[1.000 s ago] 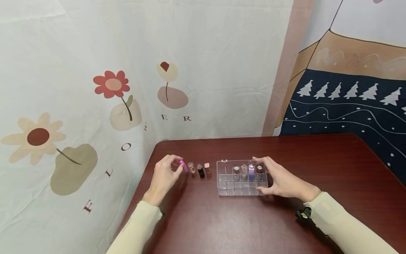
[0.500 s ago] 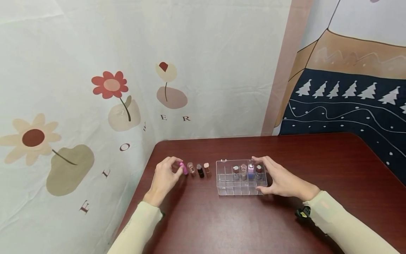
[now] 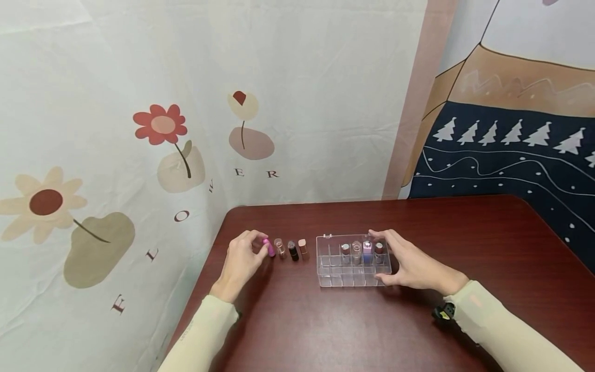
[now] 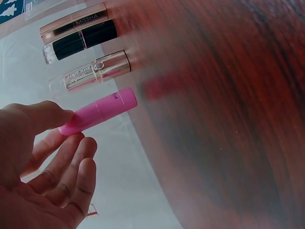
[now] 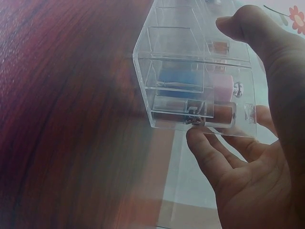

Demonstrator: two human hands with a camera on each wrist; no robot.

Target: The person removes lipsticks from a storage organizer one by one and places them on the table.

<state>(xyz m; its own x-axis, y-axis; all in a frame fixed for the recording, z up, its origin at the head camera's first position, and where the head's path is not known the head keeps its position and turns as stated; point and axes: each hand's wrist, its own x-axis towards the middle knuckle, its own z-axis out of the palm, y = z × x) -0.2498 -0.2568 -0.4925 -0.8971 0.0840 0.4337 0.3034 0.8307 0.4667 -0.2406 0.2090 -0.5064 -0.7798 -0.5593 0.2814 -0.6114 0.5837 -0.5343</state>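
My left hand (image 3: 239, 263) pinches a pink lipstick tube (image 4: 102, 112) by its upper end, between thumb and fingertips. The tube's lower end is close to the tabletop; whether it touches is unclear. Beside it stand a clear-capped gold lipstick (image 3: 280, 249), a black lipstick (image 3: 293, 251) and a rose-gold lipstick (image 3: 303, 248) marked MISSHA. My right hand (image 3: 411, 263) grips the right end of a clear divided organizer box (image 3: 330, 279), thumb at the front and fingers behind. Several lipsticks stand in its back row, among them a pink-and-blue one (image 3: 368, 251) and a dark-capped one (image 5: 221, 114).
Everything stands on a dark red wooden table (image 3: 325, 325). A pale curtain with printed flowers (image 3: 325, 103) hangs behind and to the left, and a navy cloth with white trees (image 3: 506, 155) at the right.
My left hand has lowered the pink lipstick slightly, into line with the standing row. The right hand and the organizer box hold their place.
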